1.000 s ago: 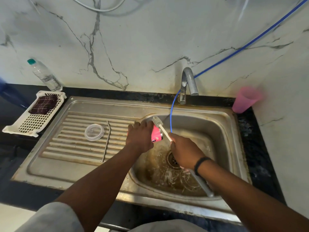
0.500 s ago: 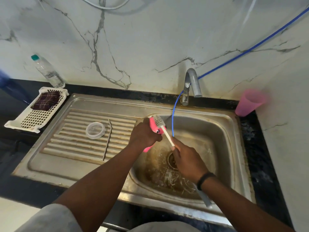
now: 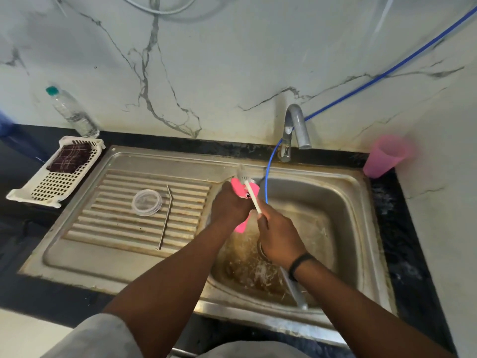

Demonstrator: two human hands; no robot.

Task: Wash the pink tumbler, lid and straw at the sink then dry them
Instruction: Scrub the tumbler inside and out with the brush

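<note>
A: Left hand (image 3: 230,202), just left of frame centre?
B: Curled round a bright pink plastic object (image 3: 242,190), held over the left edge of the steel sink basin (image 3: 343,208). Pink showing above and below the fingers. Hard to tell whether tumbler or lid.

A: Right hand (image 3: 280,237)?
B: Closed on the white handle of a thin bottle brush (image 3: 249,188), gripped at the lower end. Bristled head up past the pink object's top edge, shaft lying across its face. Black band on the wrist.

A: Around the hands?
B: Stained brown basin floor below, wet, with the drain partly hidden behind the right hand. A grey bar or pipe (image 3: 294,289) slanting toward the basin's near rim.

A: Left of centre?
B: Ribbed steel drainboard (image 3: 108,228), bearing a clear round plastic lid (image 3: 146,202) lying flat and, just beside it on the right, a bent metal straw (image 3: 165,218).

A: Further out?
B: Curved chrome tap (image 3: 295,125) above centre, a thin blue hose (image 3: 269,174) looping down from it into the basin. Translucent pink plastic cup (image 3: 386,156) at right, upside down on the black counter. At upper left, a white slotted plastic basket (image 3: 49,186) holding a dark checked cloth (image 3: 70,158), and a clear water bottle with green cap (image 3: 72,112) against the marble wall.
</note>
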